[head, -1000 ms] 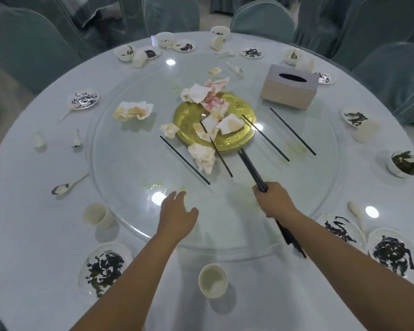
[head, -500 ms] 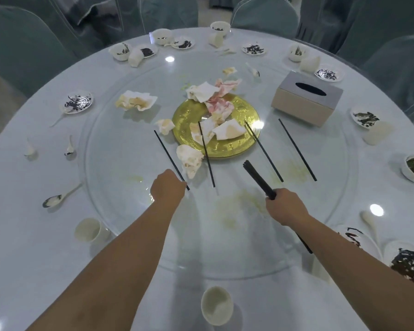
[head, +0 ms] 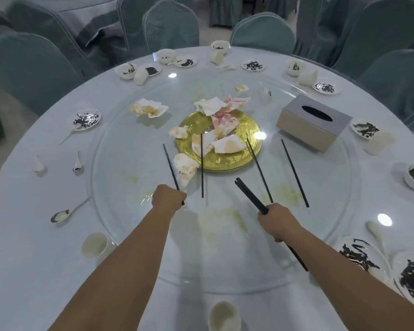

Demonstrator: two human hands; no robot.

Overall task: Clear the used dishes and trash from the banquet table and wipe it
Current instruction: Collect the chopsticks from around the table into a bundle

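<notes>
On the glass turntable (head: pixel 129 235) of the round counter (head: pixel 22 271), the left hand (head: pixel 168 197) curls around the near end of one black chopstick (head: pixel 170 167). Beside it lie stained napkins (head: pixel 185 167) and a gold plate (head: pixel 239 158). Further right, the right hand (head: pixel 279 222) grips a chopstick bundle (head: pixel 250 195).

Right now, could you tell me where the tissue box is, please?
In the head view, the tissue box sits on the glass turntable at the right, just right of the gold plate and beyond the loose black chopsticks.
</notes>
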